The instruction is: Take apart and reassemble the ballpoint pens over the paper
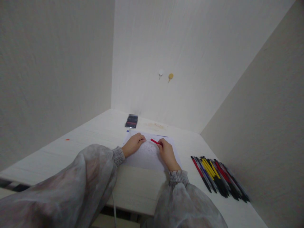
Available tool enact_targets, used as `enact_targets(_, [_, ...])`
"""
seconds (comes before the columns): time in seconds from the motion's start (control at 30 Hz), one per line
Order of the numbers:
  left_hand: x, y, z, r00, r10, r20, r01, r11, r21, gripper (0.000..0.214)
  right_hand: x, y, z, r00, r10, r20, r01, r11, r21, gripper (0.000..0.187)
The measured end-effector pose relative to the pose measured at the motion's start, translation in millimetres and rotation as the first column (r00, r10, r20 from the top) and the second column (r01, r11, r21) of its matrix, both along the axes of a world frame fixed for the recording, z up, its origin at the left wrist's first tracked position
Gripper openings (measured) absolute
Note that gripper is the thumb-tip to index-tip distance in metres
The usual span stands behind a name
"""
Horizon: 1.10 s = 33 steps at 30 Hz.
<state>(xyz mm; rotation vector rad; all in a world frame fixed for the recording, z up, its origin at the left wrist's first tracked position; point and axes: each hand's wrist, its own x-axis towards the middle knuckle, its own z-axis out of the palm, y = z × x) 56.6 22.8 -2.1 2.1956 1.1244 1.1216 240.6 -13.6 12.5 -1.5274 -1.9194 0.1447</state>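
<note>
My right hand (167, 152) pinches a red pen barrel (155, 141), which points up and left toward the other hand. Between the closed fingertips of my left hand (135, 144) is a thin piece with a dark tip (147, 140); it looks like a pen refill, but most of it is hidden. A small gap separates this tip from the red barrel. Both hands are over a white sheet of paper (144, 160) with faint marks on it. A thin dark blue stick (162, 136) lies along the far edge of the sheet.
On the right, a row of several pens (217, 175), red, yellow, black and grey, lies near the side wall. A dark phone-like object (131, 121) rests behind the paper. An orange bit (67, 139) lies at left. Two hooks (170, 76) are on the back wall.
</note>
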Motion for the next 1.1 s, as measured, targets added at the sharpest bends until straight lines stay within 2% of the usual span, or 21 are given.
enact_targets(0.37, [1.8, -5.1, -0.2, 0.99, -0.131, -0.05, 0.132, 0.991, 0.023, 0.015, -2.6, -0.5, 0.5, 0.995, 0.083, 0.05, -0.082, 0.996, -0.018, 0.01])
enact_targets(0.53, [1.5, -6.5, -2.9, 0.984, -0.177, -0.024, 0.179, 0.981, 0.079, 0.025, -2.9, -0.4, 0.5, 0.995, 0.082, 0.049, -0.081, 0.997, -0.014, 0.01])
enact_targets(0.7, [1.8, -4.2, -5.7, 0.991, -0.131, 0.023, 0.128, 0.987, 0.092, 0.033, -3.1, 0.0, 0.2, 0.997, 0.062, 0.048, -0.061, 0.998, -0.03, 0.01])
enact_targets(0.83, [0.7, -1.1, -5.9, 0.994, -0.076, 0.079, 0.074, 0.997, 0.033, 0.019, -2.8, 0.2, 0.0, 0.997, 0.056, 0.046, -0.055, 0.998, -0.024, 0.01])
enact_targets(0.93, [-1.2, 0.9, -5.1, 0.998, -0.049, 0.028, 0.047, 0.997, 0.06, 0.008, -2.7, 0.1, 0.1, 0.997, 0.057, 0.045, -0.056, 0.998, -0.022, 0.01])
enact_targets(1.1, [-3.6, 1.4, -4.2, 0.992, -0.047, -0.12, 0.052, 0.998, 0.038, 0.014, -3.9, -2.2, 1.8, 0.996, 0.07, 0.046, -0.069, 0.997, -0.018, 0.01])
